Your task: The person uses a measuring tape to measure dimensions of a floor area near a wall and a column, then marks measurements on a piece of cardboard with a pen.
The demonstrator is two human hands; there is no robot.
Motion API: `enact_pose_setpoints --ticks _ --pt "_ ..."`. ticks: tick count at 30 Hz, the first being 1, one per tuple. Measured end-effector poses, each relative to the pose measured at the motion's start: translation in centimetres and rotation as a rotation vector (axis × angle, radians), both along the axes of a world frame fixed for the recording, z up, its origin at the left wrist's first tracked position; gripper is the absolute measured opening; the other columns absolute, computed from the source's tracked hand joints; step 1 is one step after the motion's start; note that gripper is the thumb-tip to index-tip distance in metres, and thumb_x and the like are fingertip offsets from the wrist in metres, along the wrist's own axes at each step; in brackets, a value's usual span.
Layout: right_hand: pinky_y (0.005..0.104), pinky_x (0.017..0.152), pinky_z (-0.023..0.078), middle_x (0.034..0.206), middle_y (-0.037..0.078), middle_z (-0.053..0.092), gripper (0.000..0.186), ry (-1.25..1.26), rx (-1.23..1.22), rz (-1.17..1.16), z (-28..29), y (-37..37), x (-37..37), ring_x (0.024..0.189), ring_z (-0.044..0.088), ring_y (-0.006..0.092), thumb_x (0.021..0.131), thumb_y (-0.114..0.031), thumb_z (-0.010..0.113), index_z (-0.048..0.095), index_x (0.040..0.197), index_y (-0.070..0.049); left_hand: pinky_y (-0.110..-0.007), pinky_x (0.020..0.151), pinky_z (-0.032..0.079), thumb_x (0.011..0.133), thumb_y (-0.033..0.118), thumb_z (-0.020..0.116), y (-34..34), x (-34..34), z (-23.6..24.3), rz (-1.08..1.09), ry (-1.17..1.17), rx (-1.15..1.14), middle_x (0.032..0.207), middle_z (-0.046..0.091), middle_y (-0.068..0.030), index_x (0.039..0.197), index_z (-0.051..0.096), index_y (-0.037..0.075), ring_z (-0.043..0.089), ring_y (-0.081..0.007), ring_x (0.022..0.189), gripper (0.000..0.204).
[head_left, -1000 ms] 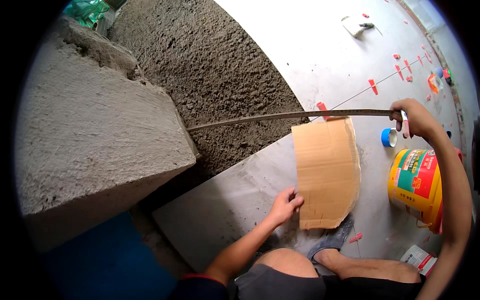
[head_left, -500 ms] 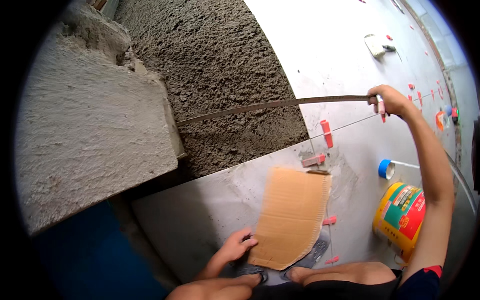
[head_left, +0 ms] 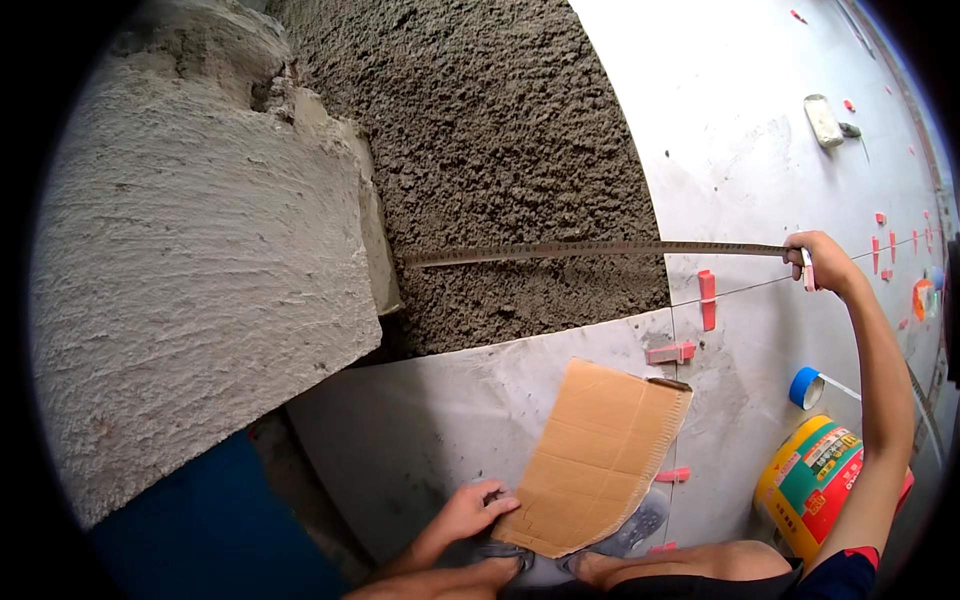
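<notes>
My right hand [head_left: 822, 262] is closed around a metal tape measure blade [head_left: 600, 249], at the right over the pale tiles. The blade runs left across the rough grey mortar bed [head_left: 500, 150], its far end close to the plastered wall block [head_left: 220, 270]. A small white and pink piece shows below the right fingers; its kind is unclear. Low in the middle, my left hand [head_left: 482, 508] has its fingers bent at the left edge of a piece of brown cardboard [head_left: 600, 455], gripping it. The cardboard is tilted above my shoes.
Red tile-levelling wedges [head_left: 708, 300] stand along the joints of the floor tiles [head_left: 400, 420]. At the right are a blue tape roll [head_left: 806, 388] and a yellow, green and red bucket [head_left: 815, 480]. A pale block-shaped tool [head_left: 823, 121] lies farther off. A blue surface [head_left: 190, 520] is at lower left.
The whole view has shifted, so the scene sits farther right and lower. The tape blade lies straighter, and its far end shows a little off the wall block. Both hands keep their holds.
</notes>
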State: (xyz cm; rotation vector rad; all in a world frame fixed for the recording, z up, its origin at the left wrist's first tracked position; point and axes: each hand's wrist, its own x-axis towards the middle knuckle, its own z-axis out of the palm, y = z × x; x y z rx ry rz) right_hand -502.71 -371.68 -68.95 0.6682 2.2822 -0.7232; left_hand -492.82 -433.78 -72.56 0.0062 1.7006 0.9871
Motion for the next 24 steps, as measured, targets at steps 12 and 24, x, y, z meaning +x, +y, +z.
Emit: enact_pose_setpoints --ticks 12,24 --pt "0.0469 0.074 0.05 0.087 0.02 0.066 0.025 0.203 0.349 0.435 -4.1 -0.1 0.5 0.086 0.064 0.0404 0.074 0.002 0.056 0.063 0.095 -0.009 -0.024 0.043 0.04 0.086 0.022 0.075 0.3 -0.4 -0.9 0.139 -0.11 -0.037 0.054 0.058 -0.0003 0.076 0.066 0.002 0.052 -0.0059 0.046 0.025" --pt "0.0464 0.071 0.05 0.084 0.015 0.067 0.015 0.282 0.523 0.497 -5.8 0.7 0.0 0.083 0.065 0.0359 0.084 -0.008 0.05 0.061 0.095 -0.009 -0.023 0.043 0.039 0.086 0.015 0.076 0.1 -0.1 -1.7 0.222 -0.146 0.024 0.06 0.06 -0.0013 0.081 0.066 -0.001 0.052 -0.0059 0.047 0.019"
